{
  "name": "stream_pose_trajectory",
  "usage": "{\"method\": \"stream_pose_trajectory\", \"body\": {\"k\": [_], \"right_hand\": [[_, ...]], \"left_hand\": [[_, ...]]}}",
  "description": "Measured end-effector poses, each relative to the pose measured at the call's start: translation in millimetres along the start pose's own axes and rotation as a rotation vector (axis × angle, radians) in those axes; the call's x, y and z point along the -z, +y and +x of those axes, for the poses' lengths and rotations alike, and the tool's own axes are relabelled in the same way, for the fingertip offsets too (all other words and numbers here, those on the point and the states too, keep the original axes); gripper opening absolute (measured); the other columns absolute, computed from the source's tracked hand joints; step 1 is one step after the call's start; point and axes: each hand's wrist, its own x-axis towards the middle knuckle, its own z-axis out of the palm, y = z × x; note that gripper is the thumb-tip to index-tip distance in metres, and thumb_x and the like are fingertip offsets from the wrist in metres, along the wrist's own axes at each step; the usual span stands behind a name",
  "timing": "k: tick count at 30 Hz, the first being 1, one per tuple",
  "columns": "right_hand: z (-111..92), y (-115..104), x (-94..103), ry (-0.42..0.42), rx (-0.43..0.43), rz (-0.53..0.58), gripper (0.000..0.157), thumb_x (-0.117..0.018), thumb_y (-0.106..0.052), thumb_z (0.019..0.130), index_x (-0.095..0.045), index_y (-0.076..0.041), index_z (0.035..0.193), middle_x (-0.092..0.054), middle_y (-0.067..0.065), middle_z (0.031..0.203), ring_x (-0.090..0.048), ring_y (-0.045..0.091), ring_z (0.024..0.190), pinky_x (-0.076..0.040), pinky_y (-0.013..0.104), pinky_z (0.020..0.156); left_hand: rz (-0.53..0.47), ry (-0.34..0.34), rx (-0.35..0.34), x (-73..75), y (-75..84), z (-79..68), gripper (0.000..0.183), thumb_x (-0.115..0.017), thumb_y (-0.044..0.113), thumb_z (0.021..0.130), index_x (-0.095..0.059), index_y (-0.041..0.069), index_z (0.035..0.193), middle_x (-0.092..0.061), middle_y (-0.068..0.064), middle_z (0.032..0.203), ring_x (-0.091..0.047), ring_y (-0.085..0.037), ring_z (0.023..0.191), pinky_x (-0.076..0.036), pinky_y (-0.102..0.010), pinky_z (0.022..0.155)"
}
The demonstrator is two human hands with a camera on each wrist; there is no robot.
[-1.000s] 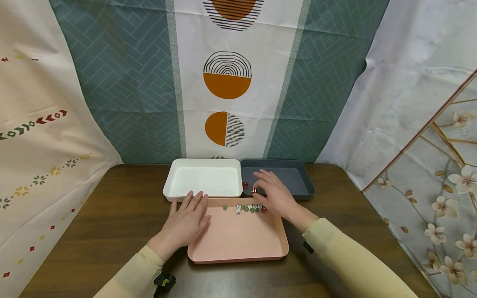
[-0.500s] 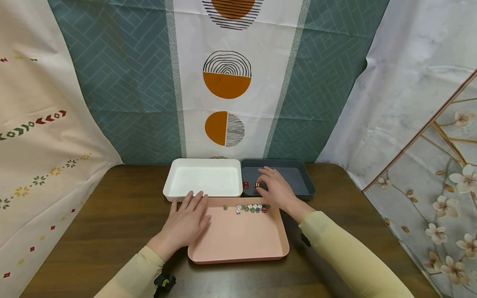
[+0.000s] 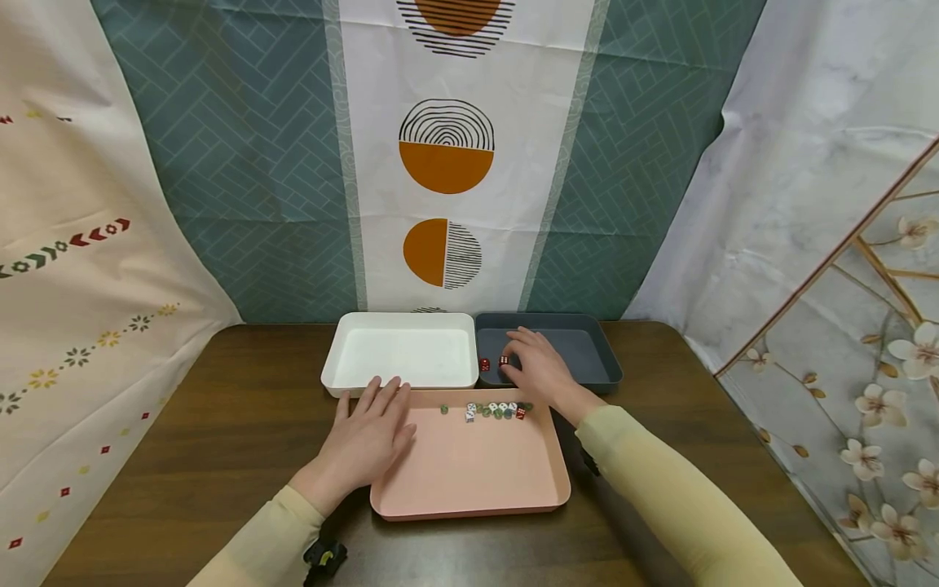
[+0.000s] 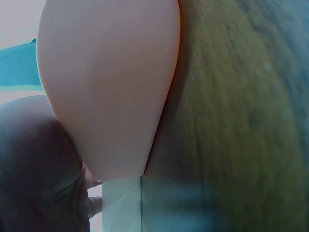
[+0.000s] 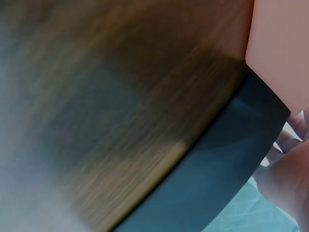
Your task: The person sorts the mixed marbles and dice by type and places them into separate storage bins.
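At the left end of the dark grey tray (image 3: 579,346), my right hand (image 3: 541,367) pinches a red die (image 3: 504,360) between thumb and fingers. Another red die (image 3: 484,364) lies just left of it in the same tray. My left hand (image 3: 367,440) rests with spread, straight fingers over the left edge of the pink tray (image 3: 469,473), holding nothing. Along that tray's far side lie white dice (image 3: 471,417), small green pieces (image 3: 443,409) and a red die (image 3: 520,414). The left wrist view shows mostly the pink tray's side; neither wrist view shows the dice.
A white tray (image 3: 403,350) stands left of the dark one, behind the pink tray. All three sit on a brown wooden table (image 3: 242,408). Patterned cloth (image 3: 286,163) hangs behind and at both sides.
My right hand has carried the red die from the near edge of the dark grey tray a little farther into it. The left hand has stayed put.
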Motion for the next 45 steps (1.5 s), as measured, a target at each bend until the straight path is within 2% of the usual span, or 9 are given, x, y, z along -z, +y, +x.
{"method": "stream_pose_trajectory", "body": {"k": [22, 34, 45], "right_hand": [[18.6, 0.8, -2.2, -0.082, -0.023, 0.007, 0.023, -0.075, -0.023, 0.108, -0.078, -0.008, 0.126, -0.053, 0.020, 0.164, -0.034, 0.040, 0.162, -0.021, 0.056, 0.133], [23.1, 3.3, -1.0, -0.063, -0.017, -0.020, 0.022, -0.076, -0.021, 0.107, -0.079, -0.008, 0.124, -0.057, 0.020, 0.160, -0.041, 0.041, 0.158, -0.025, 0.057, 0.132], [23.9, 4.8, -3.5, -0.083, -0.025, 0.013, 0.021, -0.076, -0.019, 0.107, -0.079, -0.008, 0.124, -0.056, 0.021, 0.160, -0.046, 0.041, 0.154, -0.025, 0.058, 0.131]], "left_hand": [[0.002, -0.016, 0.008, -0.6, -0.5, 0.2, 0.068, -0.060, 0.041, 0.114, -0.043, 0.004, 0.169, -0.038, -0.020, 0.175, -0.026, -0.048, 0.164, -0.018, -0.082, 0.122], [-0.009, -0.015, 0.010, 0.0, -0.5, 0.5, 0.068, -0.060, 0.040, 0.114, -0.043, 0.004, 0.169, -0.037, -0.020, 0.175, -0.025, -0.048, 0.164, -0.017, -0.082, 0.123], [-0.032, 0.028, -0.005, -3.1, -0.7, 0.5, 0.066, -0.062, 0.038, 0.113, -0.047, 0.002, 0.166, -0.041, -0.021, 0.173, -0.029, -0.050, 0.162, -0.019, -0.082, 0.121]]}}
